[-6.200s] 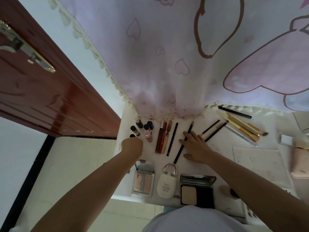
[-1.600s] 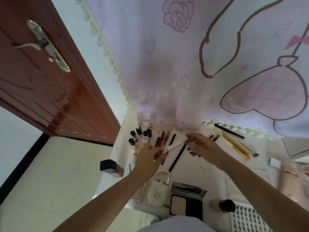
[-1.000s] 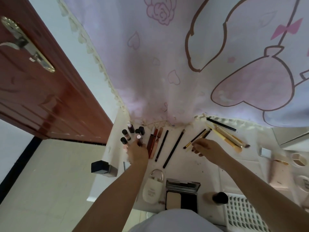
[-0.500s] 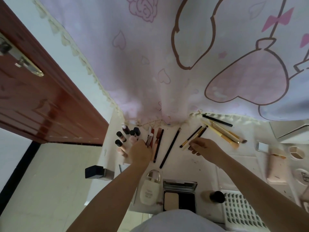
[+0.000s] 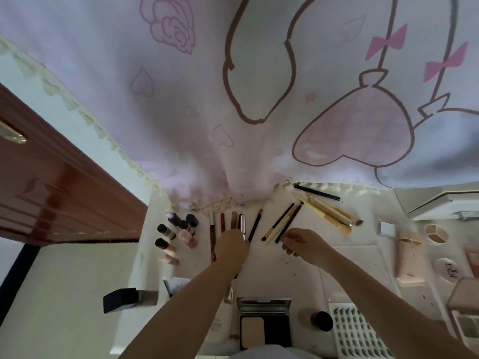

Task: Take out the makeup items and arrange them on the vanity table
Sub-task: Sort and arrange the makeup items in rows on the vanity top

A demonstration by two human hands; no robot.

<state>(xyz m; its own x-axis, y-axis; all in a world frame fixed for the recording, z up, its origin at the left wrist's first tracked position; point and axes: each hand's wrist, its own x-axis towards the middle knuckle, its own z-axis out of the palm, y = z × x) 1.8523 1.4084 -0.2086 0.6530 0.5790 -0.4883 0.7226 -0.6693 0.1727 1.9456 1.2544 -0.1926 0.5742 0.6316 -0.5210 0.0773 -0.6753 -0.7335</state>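
On the white vanity table (image 5: 305,270) a row of slim lip tubes (image 5: 222,222) lies side by side. My left hand (image 5: 232,247) is over the row's near end, fingers curled round the lower part of a silver-white tube (image 5: 242,225). A black pencil (image 5: 255,225) lies just to its right. My right hand (image 5: 303,244) pinches the near tip of a dark-handled brush (image 5: 289,225), which lies beside a gold-banded brush (image 5: 277,224). Small dark-capped bottles (image 5: 166,231) stand at the left.
Gold brushes (image 5: 328,212) and another black pencil (image 5: 317,192) lie at the back right under a pink curtain (image 5: 233,99). An open powder compact (image 5: 264,323), a black cap (image 5: 321,321) and a lash tray (image 5: 359,332) sit near me. A black box (image 5: 129,299) overhangs the left edge beside the wooden door (image 5: 51,193).
My left hand has shifted right along the tube row and the silver-white tube now lies in line with the others. My right hand has stayed at the brush tips.
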